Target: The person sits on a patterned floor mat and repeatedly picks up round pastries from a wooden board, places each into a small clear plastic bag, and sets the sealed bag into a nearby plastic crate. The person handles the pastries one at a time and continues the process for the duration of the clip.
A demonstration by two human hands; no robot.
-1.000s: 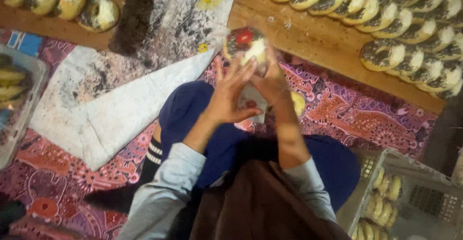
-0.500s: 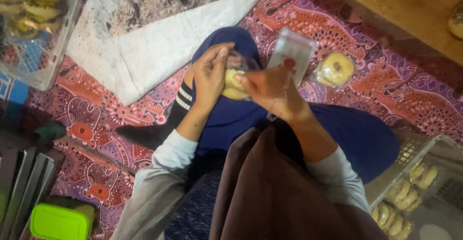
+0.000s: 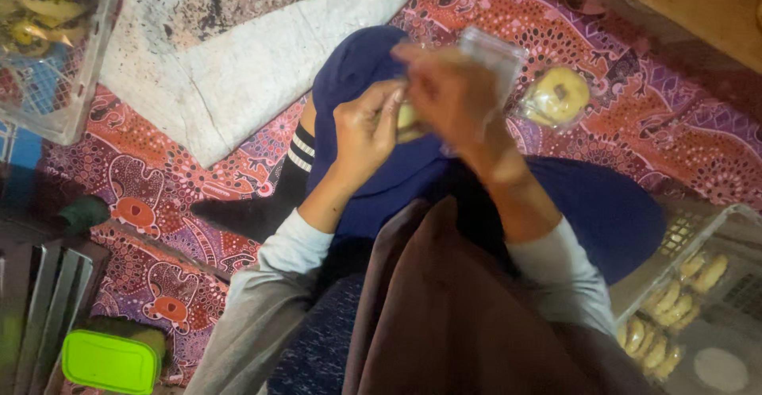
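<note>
Nearest the camera, a clear plastic crate of pale oblong pastries [image 3: 675, 308] sits at the person's right, and a lime-green lidded plastic box [image 3: 111, 361] at the left. Above the lap, the left hand [image 3: 367, 129] is curled around a small pale yellow pastry [image 3: 407, 117], fingers closed on it. The right hand [image 3: 452, 93], blurred, pinches a clear plastic wrapper bag [image 3: 494, 53] just beside that pastry. Beyond, a round yellow pastry already in clear wrap [image 3: 557, 96] lies on the red patterned floor cloth [image 3: 635, 125].
</note>
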